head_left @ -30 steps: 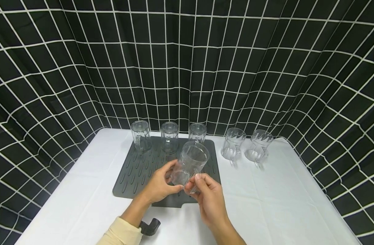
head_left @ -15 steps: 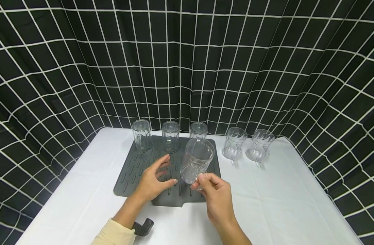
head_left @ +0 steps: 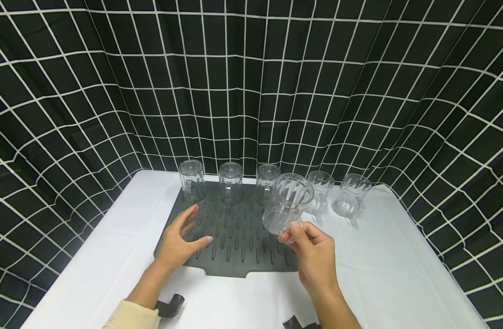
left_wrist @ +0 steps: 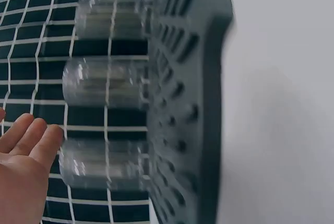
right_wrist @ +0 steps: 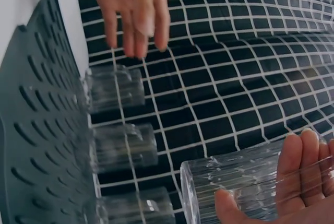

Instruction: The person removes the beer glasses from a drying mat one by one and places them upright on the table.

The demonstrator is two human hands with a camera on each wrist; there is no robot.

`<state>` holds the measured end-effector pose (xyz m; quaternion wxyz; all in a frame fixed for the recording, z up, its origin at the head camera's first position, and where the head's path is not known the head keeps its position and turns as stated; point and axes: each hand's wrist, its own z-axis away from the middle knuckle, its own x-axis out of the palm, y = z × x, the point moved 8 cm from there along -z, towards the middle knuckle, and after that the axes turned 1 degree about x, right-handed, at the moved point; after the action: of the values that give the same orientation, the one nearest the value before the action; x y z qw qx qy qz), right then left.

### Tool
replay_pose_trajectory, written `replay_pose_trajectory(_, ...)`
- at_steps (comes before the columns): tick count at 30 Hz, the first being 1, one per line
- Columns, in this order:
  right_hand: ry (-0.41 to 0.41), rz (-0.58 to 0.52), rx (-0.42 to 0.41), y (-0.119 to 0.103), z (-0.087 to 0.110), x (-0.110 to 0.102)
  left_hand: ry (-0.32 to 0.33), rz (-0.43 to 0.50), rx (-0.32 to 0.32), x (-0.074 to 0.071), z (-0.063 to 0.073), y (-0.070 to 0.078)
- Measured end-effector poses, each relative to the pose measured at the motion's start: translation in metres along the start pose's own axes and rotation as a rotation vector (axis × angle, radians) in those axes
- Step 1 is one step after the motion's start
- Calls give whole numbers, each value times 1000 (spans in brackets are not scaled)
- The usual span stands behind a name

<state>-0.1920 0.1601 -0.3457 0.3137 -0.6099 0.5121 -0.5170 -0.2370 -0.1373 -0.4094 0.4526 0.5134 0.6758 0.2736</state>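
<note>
Clearly, the right hand (head_left: 313, 256), right of the frame's centre, pinches a clear glass handled mug (head_left: 282, 208) by its handle between thumb and fingers. This mug tilts above the right part of a dark grey ridged mat (head_left: 235, 237), up and to the left of that hand. The left hand (head_left: 175, 244), lower left of centre, holds nothing; its thumb and fingers are spread apart, well away from the mug. Farther up, three similar mugs (head_left: 231, 185) stand in a row along the mat's far edge. Right of centre, two more mugs (head_left: 350, 196) stand on the white tablecloth (head_left: 383, 274). A black white-gridded curtain (head_left: 218, 82) fills the upper frame.
</note>
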Motion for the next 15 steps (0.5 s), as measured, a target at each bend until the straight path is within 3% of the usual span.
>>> replay_pose_trajectory(5, 22, 20, -20, -5, -4, -8, 47, -68, -45, -17, 7, -13)
replay_pose_trajectory(10, 24, 30, -42, -10, -7, -14, 63, -81, -75, -25, 12, -22)
replay_pose_trajectory(15, 36, 23, -56, -15, -8, -22, 73, -111, -152, -32, 20, -39)
